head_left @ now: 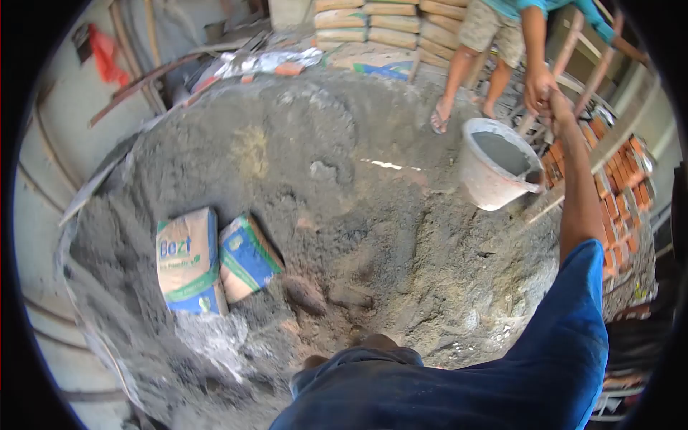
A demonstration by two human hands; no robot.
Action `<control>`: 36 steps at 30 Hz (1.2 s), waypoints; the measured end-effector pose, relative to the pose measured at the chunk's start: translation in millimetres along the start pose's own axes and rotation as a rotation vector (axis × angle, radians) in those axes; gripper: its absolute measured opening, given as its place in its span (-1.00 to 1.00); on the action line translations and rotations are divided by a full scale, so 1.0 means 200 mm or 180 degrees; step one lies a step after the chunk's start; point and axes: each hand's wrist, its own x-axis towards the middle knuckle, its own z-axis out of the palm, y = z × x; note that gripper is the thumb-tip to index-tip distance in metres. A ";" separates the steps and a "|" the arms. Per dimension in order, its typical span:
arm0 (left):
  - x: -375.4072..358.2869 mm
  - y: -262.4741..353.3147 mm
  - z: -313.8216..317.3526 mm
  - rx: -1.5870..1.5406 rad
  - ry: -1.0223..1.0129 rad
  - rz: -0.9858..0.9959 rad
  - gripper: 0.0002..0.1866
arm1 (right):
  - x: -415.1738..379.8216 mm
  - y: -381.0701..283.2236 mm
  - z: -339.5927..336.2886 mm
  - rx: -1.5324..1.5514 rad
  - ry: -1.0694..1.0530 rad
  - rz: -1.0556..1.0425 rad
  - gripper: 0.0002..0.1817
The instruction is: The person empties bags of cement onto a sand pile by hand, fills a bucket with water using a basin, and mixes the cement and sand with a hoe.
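Note:
My right hand point(560, 109) is stretched far forward at the upper right, its fingers closed and meeting a co-worker's hand point(537, 87). What lies between the two hands, if anything, is hidden. Below them a whitish bucket point(491, 179) with grey contents stands on the sandy ground, not touched by my hand. My left hand is out of view. Two paper cement bags lie to the left: a larger one marked "Bezt" point(188, 261) and a smaller blue-and-green one point(249, 258) against it.
Grey sand point(344, 186) spreads across the floor. Stacked cement bags point(390, 29) stand at the back beside the co-worker's legs point(466, 75). Bricks point(622, 193) are piled at the right, near a wooden bar point(609, 147). A red cloth point(107, 59) hangs at the upper left.

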 end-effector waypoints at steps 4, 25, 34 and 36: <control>-0.21 -0.72 -0.03 -0.0540 0.0054 -0.0260 -0.70 | 0.32 0.23 -0.08 0.0482 -0.0167 0.0321 -0.81; -0.38 0.10 0.13 0.0910 0.0238 0.1880 -0.61 | -1.21 0.94 1.10 0.0348 -0.2298 -0.0286 -0.70; -1.61 1.23 -1.17 0.0828 0.0984 0.6642 -0.53 | -2.93 -0.34 2.10 -0.0536 -0.2346 -0.1564 -0.66; -1.83 1.23 -1.35 0.1375 0.0566 0.7563 -0.52 | -3.08 -0.80 2.16 -0.0416 -0.1714 -0.2962 -0.67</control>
